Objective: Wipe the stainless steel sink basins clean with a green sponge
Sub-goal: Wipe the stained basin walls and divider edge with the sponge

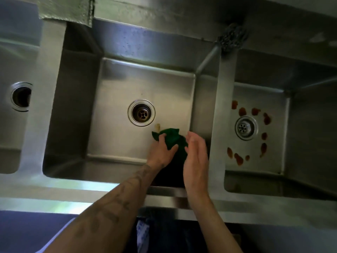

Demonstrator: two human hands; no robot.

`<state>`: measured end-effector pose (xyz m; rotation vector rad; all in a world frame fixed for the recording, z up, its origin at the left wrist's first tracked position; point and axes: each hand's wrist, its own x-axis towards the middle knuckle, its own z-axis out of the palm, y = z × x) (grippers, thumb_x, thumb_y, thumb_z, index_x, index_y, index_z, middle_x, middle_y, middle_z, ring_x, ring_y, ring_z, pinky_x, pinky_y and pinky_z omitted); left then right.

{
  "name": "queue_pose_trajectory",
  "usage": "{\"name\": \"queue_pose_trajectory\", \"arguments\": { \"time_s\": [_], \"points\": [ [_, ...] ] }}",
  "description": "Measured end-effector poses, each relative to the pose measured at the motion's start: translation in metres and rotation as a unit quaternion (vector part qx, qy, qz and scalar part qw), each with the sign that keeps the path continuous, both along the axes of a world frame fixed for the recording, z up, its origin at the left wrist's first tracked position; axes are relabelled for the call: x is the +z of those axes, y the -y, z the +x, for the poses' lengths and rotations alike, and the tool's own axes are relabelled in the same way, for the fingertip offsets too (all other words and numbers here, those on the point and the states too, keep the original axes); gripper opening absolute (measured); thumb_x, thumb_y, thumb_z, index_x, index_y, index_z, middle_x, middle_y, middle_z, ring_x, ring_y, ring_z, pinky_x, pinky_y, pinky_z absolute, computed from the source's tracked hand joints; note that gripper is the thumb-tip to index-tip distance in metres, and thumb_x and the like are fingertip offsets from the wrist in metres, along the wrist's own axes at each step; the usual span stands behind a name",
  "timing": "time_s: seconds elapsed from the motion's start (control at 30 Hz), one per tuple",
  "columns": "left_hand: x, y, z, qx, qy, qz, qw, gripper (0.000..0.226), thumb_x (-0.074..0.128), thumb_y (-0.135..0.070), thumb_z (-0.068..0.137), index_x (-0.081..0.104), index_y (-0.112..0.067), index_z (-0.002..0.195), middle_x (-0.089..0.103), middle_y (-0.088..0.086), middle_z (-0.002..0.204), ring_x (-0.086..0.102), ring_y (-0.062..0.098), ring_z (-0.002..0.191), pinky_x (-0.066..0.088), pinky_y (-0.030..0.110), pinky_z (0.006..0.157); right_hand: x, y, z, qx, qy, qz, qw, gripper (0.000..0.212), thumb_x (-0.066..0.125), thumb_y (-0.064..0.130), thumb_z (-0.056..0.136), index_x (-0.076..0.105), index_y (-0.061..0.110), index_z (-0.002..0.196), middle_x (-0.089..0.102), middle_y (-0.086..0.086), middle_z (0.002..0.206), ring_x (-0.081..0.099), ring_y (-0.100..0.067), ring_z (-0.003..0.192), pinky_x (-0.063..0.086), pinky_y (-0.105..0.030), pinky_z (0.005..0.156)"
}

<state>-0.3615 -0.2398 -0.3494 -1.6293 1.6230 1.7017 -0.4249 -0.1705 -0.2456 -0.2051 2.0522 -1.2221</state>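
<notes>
- The left hand [160, 152] grips a crumpled dark green sponge pad [173, 137]. Its fingers [161, 137] curl over the pad's left part and the thumb presses in from below.
- The right hand [196, 152] stands with straight fingers, palm turned toward the sponge, close against its right side. Whether it touches the sponge I cannot tell.
- Both hands are low inside the middle stainless steel sink basin [127, 79], with the sponge between them.
- A small yellowish smear [157, 126] lies just beyond the left hand, between the sponge and the round steel drain [141, 113].
- To the right of the right hand, past the divider, the right-hand steel basin [310, 125] has reddish-brown blotches [238, 159] ringing its perforated drain [246, 127].
- A grey wire scouring ball [230, 39] sits well beyond the hands, at the back.
</notes>
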Motion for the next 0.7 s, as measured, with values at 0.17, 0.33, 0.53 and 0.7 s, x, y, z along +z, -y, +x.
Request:
{"name": "queue_pose_trajectory", "arguments": {
  "time_s": [0.17,0.33,0.53,0.7],
  "points": [
    [-0.017,-0.033,-0.037,-0.089,0.102,-0.013,0.991,0.075,0.057,-0.059,0.102,0.023,-0.032,0.164,0.014,0.017,0.167,0.029,0.048,0.149,0.036,0.064,0.118,0.015,-0.028,-0.046,-0.004,-0.218,-0.031,0.975,0.026,0.047,0.025,0.107,0.058,0.015,0.128,0.061,0.003,0.126,0.058,0.0,0.117,0.045,-0.011,0.095],
    [-0.03,-0.046,-0.057,-0.077,0.082,0.016,0.994,0.054,0.056,-0.037,0.108,0.034,-0.022,0.154,0.036,0.019,0.155,0.048,0.046,0.136,0.043,0.057,0.114,-0.021,-0.036,-0.085,0.053,-0.315,0.052,0.946,0.029,0.046,0.034,0.105,0.056,0.02,0.129,0.054,-0.004,0.13,0.05,-0.011,0.121,0.038,-0.015,0.103],
    [-0.023,-0.018,-0.041,0.058,-0.017,0.136,0.989,0.026,0.054,-0.027,0.11,0.053,-0.021,0.135,0.064,0.011,0.123,0.064,0.022,0.098,0.058,0.042,0.091,-0.029,-0.032,-0.09,0.09,-0.31,0.063,0.945,0.037,0.053,0.029,0.104,0.052,0.013,0.137,0.049,-0.009,0.135,0.049,-0.012,0.12,0.035,-0.001,0.097],
    [-0.027,-0.017,-0.048,-0.007,0.099,-0.037,0.994,0.052,0.052,-0.05,0.107,0.043,-0.032,0.155,0.032,0.018,0.157,0.039,0.042,0.14,0.036,0.054,0.117,-0.031,-0.032,-0.089,0.101,-0.343,0.076,0.931,0.039,0.049,0.033,0.105,0.051,0.013,0.138,0.048,-0.01,0.138,0.05,-0.017,0.123,0.036,-0.007,0.1]
  ]
}}
